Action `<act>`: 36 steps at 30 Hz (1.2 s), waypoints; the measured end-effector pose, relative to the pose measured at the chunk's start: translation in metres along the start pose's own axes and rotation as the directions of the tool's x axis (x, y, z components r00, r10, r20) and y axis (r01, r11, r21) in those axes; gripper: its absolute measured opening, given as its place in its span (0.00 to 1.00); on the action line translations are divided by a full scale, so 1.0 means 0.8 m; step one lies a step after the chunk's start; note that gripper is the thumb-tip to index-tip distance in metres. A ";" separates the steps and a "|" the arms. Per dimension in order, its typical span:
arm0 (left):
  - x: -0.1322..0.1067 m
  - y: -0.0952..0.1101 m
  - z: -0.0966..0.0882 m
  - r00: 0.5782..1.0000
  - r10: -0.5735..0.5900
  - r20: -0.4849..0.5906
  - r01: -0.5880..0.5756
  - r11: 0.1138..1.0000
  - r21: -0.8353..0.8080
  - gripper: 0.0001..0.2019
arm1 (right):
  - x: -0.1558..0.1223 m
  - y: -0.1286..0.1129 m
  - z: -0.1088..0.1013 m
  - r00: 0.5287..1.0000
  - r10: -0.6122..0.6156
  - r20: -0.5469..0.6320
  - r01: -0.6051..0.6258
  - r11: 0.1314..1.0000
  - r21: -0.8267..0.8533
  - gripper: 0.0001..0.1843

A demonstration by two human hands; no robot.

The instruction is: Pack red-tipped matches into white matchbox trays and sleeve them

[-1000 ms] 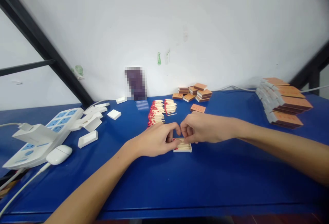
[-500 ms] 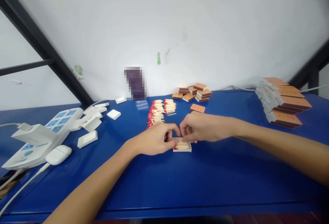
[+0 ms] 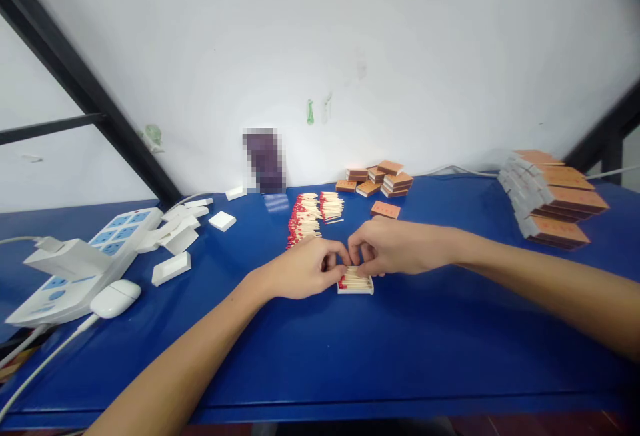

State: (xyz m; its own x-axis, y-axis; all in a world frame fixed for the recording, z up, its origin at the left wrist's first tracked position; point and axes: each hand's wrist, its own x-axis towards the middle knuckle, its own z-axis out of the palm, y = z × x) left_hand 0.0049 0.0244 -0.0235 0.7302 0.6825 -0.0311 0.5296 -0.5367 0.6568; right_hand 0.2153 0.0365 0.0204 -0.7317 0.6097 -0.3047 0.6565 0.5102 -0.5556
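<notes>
A small white matchbox tray (image 3: 356,283) full of red-tipped matches lies on the blue table (image 3: 350,356) in front of me. My left hand (image 3: 305,268) rests at the tray's left end, fingers curled, thumb and fingertips pinched against it. My right hand (image 3: 393,247) meets it from the right, fingers curled down onto the matches at the tray's far edge. Both hands touch the tray and almost touch each other. Behind them lies a loose pile of matches (image 3: 313,215).
Several white inner trays (image 3: 173,239) lie at the left beside a white power strip (image 3: 85,259) and a white earbud case (image 3: 114,298). Orange matchbox sleeves (image 3: 383,179) are heaped at the back; a larger stack (image 3: 550,199) stands at the right. One sleeve (image 3: 385,210) lies alone.
Both hands stay on the tray and have barely shifted; the fingers have adjusted slightly over the matches.
</notes>
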 end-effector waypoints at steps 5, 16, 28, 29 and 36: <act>0.001 -0.001 -0.001 1.000 0.022 -0.007 -0.022 1.000 0.016 0.08 | 0.000 0.001 0.000 1.000 0.005 -0.001 -0.005 1.000 0.020 0.08; 0.000 0.000 -0.004 1.000 0.012 0.016 -0.012 1.000 -0.003 0.08 | 0.001 -0.002 0.000 1.000 0.016 0.006 -0.016 1.000 0.011 0.07; 0.000 -0.005 -0.003 1.000 0.020 0.019 -0.020 1.000 -0.002 0.10 | 0.001 0.002 -0.001 1.000 -0.002 0.031 0.001 0.999 0.048 0.07; 0.001 -0.005 -0.003 1.000 0.019 0.017 -0.019 1.000 0.003 0.10 | 0.001 0.002 -0.001 1.000 -0.003 0.027 0.002 0.999 0.046 0.08; 0.001 -0.003 -0.003 1.000 0.020 0.013 -0.020 1.000 0.011 0.10 | 0.003 0.000 0.000 1.000 0.013 0.016 -0.014 1.000 0.016 0.08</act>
State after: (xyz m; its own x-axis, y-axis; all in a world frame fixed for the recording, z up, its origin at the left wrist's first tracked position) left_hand 0.0029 0.0277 -0.0230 0.7465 0.6648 -0.0280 0.5195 -0.5561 0.6488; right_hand 0.2141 0.0379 0.0195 -0.7257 0.6068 -0.3244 0.6635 0.4922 -0.5635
